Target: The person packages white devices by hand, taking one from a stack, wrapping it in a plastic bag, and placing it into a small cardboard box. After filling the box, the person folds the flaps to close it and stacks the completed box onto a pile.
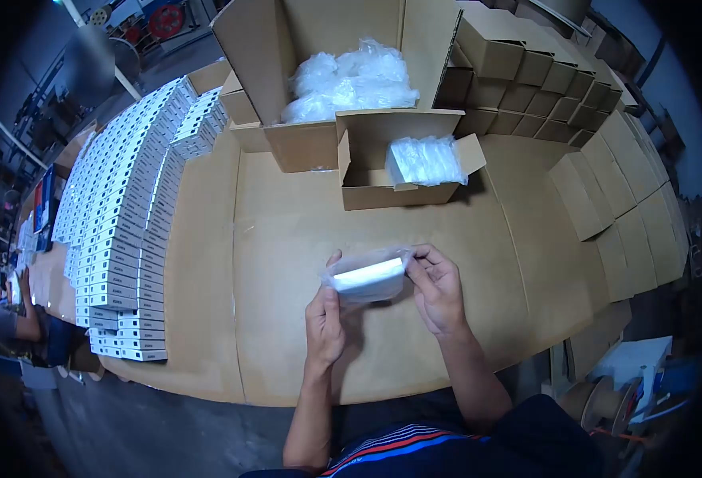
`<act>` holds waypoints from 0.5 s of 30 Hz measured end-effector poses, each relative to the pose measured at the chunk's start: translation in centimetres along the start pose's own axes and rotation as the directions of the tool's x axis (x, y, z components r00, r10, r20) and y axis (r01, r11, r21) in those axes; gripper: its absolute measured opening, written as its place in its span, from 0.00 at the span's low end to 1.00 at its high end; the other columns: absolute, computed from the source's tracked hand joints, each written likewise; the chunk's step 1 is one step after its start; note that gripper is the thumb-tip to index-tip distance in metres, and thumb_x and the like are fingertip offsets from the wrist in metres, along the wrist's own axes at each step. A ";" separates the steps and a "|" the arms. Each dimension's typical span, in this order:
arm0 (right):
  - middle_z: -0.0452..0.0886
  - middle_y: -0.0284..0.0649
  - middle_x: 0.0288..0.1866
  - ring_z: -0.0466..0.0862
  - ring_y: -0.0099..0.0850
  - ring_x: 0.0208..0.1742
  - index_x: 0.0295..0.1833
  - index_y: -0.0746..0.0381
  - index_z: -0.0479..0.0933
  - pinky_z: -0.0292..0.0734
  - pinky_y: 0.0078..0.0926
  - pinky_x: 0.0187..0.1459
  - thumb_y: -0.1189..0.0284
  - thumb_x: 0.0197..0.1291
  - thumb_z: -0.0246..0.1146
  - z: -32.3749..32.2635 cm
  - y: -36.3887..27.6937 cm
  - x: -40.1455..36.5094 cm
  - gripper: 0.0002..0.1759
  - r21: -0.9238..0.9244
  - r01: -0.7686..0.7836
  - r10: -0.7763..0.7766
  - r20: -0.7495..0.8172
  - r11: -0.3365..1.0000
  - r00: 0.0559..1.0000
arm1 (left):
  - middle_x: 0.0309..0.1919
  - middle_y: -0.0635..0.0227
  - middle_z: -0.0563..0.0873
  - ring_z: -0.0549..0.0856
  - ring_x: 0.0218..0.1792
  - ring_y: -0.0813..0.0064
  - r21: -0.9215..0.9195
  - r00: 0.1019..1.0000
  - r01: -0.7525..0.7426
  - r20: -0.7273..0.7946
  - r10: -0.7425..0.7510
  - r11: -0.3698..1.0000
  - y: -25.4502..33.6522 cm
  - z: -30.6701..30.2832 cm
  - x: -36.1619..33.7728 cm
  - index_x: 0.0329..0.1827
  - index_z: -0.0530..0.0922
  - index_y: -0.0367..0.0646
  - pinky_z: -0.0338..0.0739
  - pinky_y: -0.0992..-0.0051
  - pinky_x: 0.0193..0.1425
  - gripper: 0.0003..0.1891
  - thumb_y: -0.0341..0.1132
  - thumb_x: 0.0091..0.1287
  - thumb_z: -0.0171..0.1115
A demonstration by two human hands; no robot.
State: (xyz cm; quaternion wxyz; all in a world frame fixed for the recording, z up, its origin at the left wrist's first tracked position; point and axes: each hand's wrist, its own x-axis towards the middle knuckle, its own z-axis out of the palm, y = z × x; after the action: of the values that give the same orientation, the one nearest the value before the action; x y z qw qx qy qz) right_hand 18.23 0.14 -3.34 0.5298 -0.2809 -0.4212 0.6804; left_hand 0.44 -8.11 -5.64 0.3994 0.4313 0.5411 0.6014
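Note:
A slim white box in a clear plastic bag is held in front of me, above the cardboard-covered table. My left hand grips its left end, the thumb lying on the near side. At the opposite end, my right hand pinches the bag's upper right corner between thumb and fingers. Beyond my hands stands an open small carton, with several plastic-wrapped packs packed in its right part. Behind that carton, a larger open box holds a heap of clear plastic bags.
Tall stacks of small white boxes line the table's left side. Folded brown cartons are piled at the back right, with more cartons along the right edge. Another person is at the far left. A spool sits at lower right.

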 end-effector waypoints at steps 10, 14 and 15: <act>0.86 0.55 0.58 0.84 0.37 0.63 0.56 0.64 0.75 0.76 0.36 0.68 0.75 0.77 0.60 0.3 -0.2 -0.1 0.07 -0.055 0.039 -0.035 0.071 0.998 0.997 | 0.69 0.48 0.82 0.81 0.69 0.57 0.113 0.986 -0.168 -0.003 0.169 0.979 2.2 0.6 0.6 0.74 0.74 0.28 0.71 0.63 0.76 0.28 0.45 0.88 0.42; 0.86 0.54 0.60 0.85 0.36 0.62 0.60 0.63 0.74 0.77 0.35 0.66 0.74 0.78 0.60 0.3 0.1 0.3 0.10 0.228 -0.135 0.126 0.055 0.964 0.991 | 0.67 0.51 0.84 0.81 0.66 0.65 0.113 0.980 -0.147 -0.115 0.160 0.983 2.5 0.6 0.0 0.75 0.74 0.29 0.72 0.67 0.73 0.27 0.44 0.88 0.43; 0.85 0.54 0.60 0.85 0.36 0.61 0.61 0.63 0.74 0.77 0.35 0.66 0.73 0.78 0.60 0.7 0.2 0.1 0.12 0.338 -0.228 0.228 0.041 0.913 0.973 | 0.65 0.53 0.85 0.82 0.63 0.68 0.101 0.965 -0.119 -0.222 0.139 0.988 2.3 1.5 0.1 0.76 0.73 0.30 0.73 0.68 0.72 0.27 0.45 0.89 0.43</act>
State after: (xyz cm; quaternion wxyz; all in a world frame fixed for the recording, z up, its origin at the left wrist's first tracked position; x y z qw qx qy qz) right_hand 17.55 0.01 -3.19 0.4873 -0.2320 -0.2618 0.8001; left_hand 1.83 -7.82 -3.26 0.2753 0.4107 0.5797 0.6477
